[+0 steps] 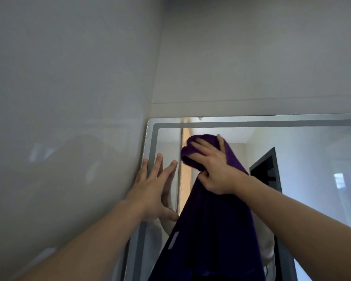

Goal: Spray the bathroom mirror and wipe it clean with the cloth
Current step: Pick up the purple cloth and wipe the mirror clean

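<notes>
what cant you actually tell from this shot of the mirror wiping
- Spray bottle: none shows in the head view, so whether the mirror was sprayed is unclear.
- Glass under the purple cloth: hidden by the cloth and the right hand.
- Mirror's lower and right parts: cut off by the frame edges.
- Left hand: fingers straight at the mirror's left edge; how hard it presses cannot be told.
- Streaks or droplets: too faint to make out.

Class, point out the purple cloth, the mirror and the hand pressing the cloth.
cloth (pixel 209 230): head view, on the hanging part below the hand.
mirror (pixel 304 159): head view, on bare glass right of the cloth.
right hand (pixel 213 167): head view, on the back of the hand.
</notes>
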